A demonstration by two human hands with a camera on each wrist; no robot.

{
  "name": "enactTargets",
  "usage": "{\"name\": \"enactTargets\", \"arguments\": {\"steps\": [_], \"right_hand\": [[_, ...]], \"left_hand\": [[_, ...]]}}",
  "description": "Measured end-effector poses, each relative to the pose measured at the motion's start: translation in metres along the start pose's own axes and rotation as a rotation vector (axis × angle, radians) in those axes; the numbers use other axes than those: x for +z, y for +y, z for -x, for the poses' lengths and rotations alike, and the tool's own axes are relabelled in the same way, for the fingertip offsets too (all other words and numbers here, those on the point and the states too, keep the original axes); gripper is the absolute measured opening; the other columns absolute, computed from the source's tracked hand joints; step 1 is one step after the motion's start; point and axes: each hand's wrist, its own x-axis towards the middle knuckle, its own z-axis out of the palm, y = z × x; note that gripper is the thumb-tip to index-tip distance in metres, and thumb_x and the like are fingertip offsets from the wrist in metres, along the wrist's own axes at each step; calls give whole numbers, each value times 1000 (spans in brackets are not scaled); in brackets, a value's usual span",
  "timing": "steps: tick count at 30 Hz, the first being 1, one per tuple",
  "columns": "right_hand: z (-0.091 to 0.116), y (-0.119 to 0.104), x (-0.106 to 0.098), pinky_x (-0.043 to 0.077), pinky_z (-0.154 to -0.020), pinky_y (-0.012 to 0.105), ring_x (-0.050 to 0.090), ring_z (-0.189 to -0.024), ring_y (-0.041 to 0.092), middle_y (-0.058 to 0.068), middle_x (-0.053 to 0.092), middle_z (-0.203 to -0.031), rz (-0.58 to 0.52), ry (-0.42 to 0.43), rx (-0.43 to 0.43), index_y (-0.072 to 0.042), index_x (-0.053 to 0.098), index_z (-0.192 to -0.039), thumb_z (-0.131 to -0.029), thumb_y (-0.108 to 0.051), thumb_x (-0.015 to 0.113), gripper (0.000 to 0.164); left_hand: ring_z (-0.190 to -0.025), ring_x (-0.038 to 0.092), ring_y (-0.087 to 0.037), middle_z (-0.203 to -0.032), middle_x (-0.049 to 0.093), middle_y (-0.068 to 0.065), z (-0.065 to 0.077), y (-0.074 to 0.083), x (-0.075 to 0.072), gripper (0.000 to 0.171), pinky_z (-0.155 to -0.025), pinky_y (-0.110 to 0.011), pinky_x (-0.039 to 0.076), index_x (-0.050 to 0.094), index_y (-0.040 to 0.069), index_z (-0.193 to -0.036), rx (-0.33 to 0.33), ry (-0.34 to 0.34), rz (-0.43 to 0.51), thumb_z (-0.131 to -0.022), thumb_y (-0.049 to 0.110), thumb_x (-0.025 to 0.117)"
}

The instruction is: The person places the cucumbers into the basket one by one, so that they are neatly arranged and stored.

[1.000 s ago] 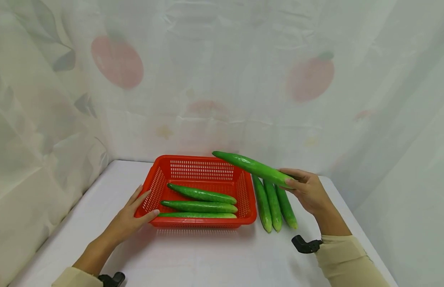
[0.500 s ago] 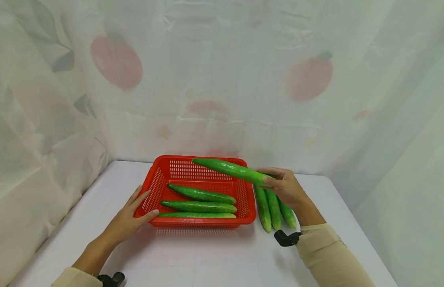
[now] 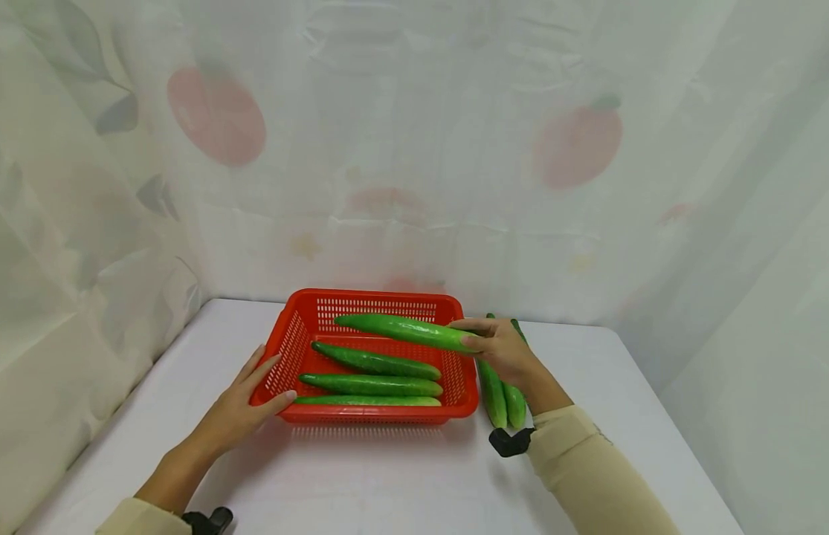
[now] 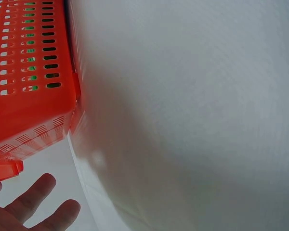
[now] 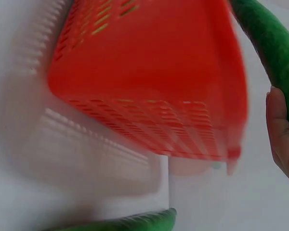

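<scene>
My right hand (image 3: 504,353) grips a long green cucumber (image 3: 401,328) by its paler end. The cucumber hangs nearly level over the back part of a red plastic basket (image 3: 374,417), apart from the ones below. Three cucumbers lie crosswise inside, such as the middle cucumber (image 3: 370,385). My left hand (image 3: 236,412) rests at the basket's front left corner, thumb on the rim. Its fingers are spread and fairly straight in the left wrist view, beside the basket wall (image 4: 33,106). In the right wrist view, fingers (image 5: 279,130) wrap the held cucumber (image 5: 274,48).
More cucumbers (image 3: 492,394) lie lengthwise on the white table (image 3: 360,475), right of the basket and partly hidden by my right hand and forearm. A pale printed curtain (image 3: 414,148) hangs behind the table and along its sides.
My right hand has carried the cucumber leftward and slightly down, from above the loose cucumbers at the right to over the basket. The left hand and the basket have stayed put.
</scene>
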Motion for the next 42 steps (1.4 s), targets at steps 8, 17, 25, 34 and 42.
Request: {"name": "enactTargets", "arguments": {"steps": [8,17,25,34,42], "right_hand": [[-11,5,17,50,-87,41,60,-97,25,16,56,-121,53,-47,16,8,61,-123,-92,-3,63,33],[-21,16,31,48,-90,49,62,-95,26,14,64,-110,78,-75,69,4,66,-119,-92,-2,63,28],[-27,21,38,50,-86,49,63,-90,25,13,66,-105,161,-90,88,1,68,-116,-91,-3,63,26],[-31,21,48,51,-85,50,62,-91,27,12,66,-106,231,-109,107,1,69,-116,-90,-1,62,27],[-38,23,53,53,-81,48,63,-92,28,15,64,-109,228,-134,121,7,65,-119,-90,3,60,29]], "left_hand": [[-133,26,-51,-161,5,-4,1,-1,-2,82,-92,-72,28,30,13,-152,3,-3,-4,-89,54,63],[-134,24,-51,-161,3,-3,1,1,-2,82,-92,-74,28,30,14,-153,-9,-10,-1,-89,52,63],[-134,25,-50,-161,3,-2,1,1,-3,82,-91,-73,29,28,15,-153,-13,-14,0,-89,52,63],[-133,25,-51,-161,4,-4,2,1,-4,82,-91,-73,29,29,14,-153,-10,-12,-4,-89,52,63],[-132,27,-52,-161,4,-3,3,-2,-7,80,-91,-72,29,31,13,-152,1,2,-15,-89,51,64]]}}
